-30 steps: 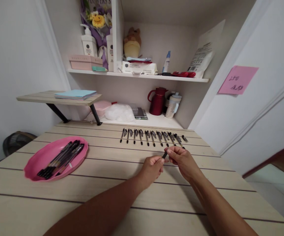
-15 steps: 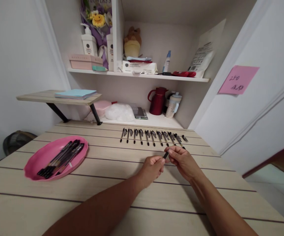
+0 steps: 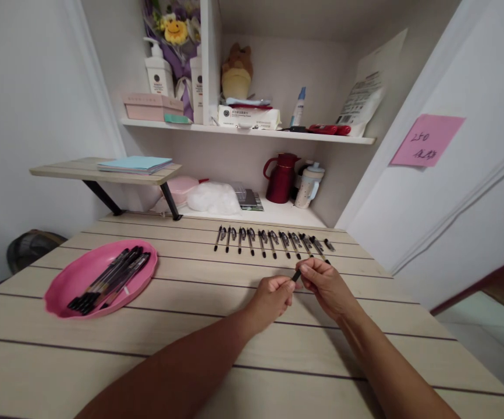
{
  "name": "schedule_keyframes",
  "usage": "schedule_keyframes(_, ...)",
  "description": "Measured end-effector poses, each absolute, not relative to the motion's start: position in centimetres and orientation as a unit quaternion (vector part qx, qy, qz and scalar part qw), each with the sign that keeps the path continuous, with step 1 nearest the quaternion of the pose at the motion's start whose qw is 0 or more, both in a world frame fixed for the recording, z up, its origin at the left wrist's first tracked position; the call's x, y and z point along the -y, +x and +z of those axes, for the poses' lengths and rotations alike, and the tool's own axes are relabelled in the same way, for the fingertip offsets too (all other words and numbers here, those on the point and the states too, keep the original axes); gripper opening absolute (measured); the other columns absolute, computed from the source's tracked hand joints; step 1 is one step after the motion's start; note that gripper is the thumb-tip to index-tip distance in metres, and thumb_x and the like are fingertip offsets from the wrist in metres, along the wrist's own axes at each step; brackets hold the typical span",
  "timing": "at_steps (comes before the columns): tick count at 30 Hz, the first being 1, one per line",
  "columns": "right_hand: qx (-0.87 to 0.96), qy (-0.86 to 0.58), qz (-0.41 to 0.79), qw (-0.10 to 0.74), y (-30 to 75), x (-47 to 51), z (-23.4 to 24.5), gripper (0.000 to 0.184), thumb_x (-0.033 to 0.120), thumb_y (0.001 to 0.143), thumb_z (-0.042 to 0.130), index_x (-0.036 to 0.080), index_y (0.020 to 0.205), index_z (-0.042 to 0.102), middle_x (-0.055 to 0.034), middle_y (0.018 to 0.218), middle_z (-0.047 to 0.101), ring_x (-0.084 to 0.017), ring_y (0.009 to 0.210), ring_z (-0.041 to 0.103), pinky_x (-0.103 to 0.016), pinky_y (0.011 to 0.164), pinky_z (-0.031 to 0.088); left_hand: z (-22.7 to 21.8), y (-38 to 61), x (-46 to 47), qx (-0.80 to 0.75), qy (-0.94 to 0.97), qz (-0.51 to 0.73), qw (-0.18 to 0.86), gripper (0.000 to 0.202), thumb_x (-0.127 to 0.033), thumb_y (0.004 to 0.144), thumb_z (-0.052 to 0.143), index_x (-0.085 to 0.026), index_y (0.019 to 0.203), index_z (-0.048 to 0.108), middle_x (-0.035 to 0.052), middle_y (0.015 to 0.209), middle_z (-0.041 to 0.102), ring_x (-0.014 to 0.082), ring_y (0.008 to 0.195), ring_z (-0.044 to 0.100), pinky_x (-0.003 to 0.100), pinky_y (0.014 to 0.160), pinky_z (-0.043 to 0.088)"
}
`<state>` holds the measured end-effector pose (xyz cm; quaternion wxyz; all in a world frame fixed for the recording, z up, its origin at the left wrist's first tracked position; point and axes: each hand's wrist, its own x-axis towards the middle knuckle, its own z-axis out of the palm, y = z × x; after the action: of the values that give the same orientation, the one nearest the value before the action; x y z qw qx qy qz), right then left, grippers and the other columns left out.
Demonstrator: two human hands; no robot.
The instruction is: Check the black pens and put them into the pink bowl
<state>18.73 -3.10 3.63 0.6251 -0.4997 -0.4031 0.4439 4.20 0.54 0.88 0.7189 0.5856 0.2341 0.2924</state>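
Above the table, my left hand (image 3: pixel 273 297) and my right hand (image 3: pixel 324 285) meet, both closed on a dark pen (image 3: pixel 296 275). Only a short black stretch of it shows between my fingers; the rest is hidden. Just beyond my hands, a row of uncapped pens (image 3: pixel 252 244) lies on the table, a black cap beside each one. A single cap (image 3: pixel 329 245) lies at the row's right end. To the left, several capped black pens (image 3: pixel 107 282) rest in a pink scalloped tray (image 3: pixel 57 291).
A small raised shelf (image 3: pixel 68 167) carrying blue paper (image 3: pixel 136 163) stands at the table's back left. Behind the row, a cabinet shelf holds a red jug (image 3: pixel 281 180), a pale cup (image 3: pixel 308 186) and a white plastic bag (image 3: pixel 213 198).
My hands keep nearly the same grip and place on the pen. The whole view has shifted very slightly; the row and tray look unchanged.
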Motion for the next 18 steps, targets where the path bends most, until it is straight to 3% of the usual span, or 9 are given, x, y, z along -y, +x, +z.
schedule_keyframes(2, 0.413, -0.494, 0.444, 0.624, 18.61, 3.1, 3.63, 0.025, 0.038, 0.063, 0.071, 0.017, 0.065, 0.057, 0.0035, 0.049, 0.047, -0.006, 0.043, 0.034, -0.021, 0.042, 0.021, 0.94, 4.23, -0.51, -0.24, 0.582, 0.292, 0.72, 0.033, -0.044, 0.077, 0.048, -0.012, 0.081, 0.058, -0.0059, 0.053, 0.043, 0.0022, 0.036, 0.029, 0.019, 0.038, 0.02)
schedule_keyframes(7, 0.413, -0.457, 0.48, 0.625, 18.73, 3.33, 3.83, 0.031, 0.04, 0.066, 0.068, 0.018, 0.088, 0.064, 0.0002, 0.062, 0.055, -0.007, 0.047, 0.036, -0.023, 0.044, 0.027, 1.16, 4.23, -0.44, -0.235, 0.576, 0.293, 0.726, 0.031, -0.042, 0.077, 0.048, -0.013, 0.081, 0.057, -0.0062, 0.052, 0.041, 0.0023, 0.036, 0.029, 0.019, 0.038, 0.018)
schedule_keyframes(13, 0.416, -0.499, 0.44, 0.621, 18.78, 3.21, 3.64, 0.023, 0.035, 0.061, 0.073, 0.018, 0.071, 0.062, 0.0028, 0.056, 0.051, -0.006, 0.046, 0.034, -0.022, 0.043, 0.024, 1.13, 4.21, -0.46, -0.24, 0.585, 0.294, 0.717, 0.034, -0.044, 0.076, 0.048, -0.012, 0.083, 0.058, -0.0063, 0.053, 0.042, 0.0021, 0.037, 0.029, 0.019, 0.039, 0.019)
schedule_keyframes(18, 0.421, -0.469, 0.481, 0.609, 18.74, 3.42, 3.89, 0.029, 0.038, 0.064, 0.069, 0.019, 0.085, 0.065, 0.0001, 0.064, 0.056, -0.008, 0.049, 0.038, -0.024, 0.048, 0.031, 1.13, 4.23, -0.5, -0.238, 0.584, 0.285, 0.722, 0.036, -0.045, 0.076, 0.049, -0.012, 0.084, 0.058, -0.0064, 0.053, 0.041, 0.0022, 0.037, 0.029, 0.019, 0.038, 0.019)
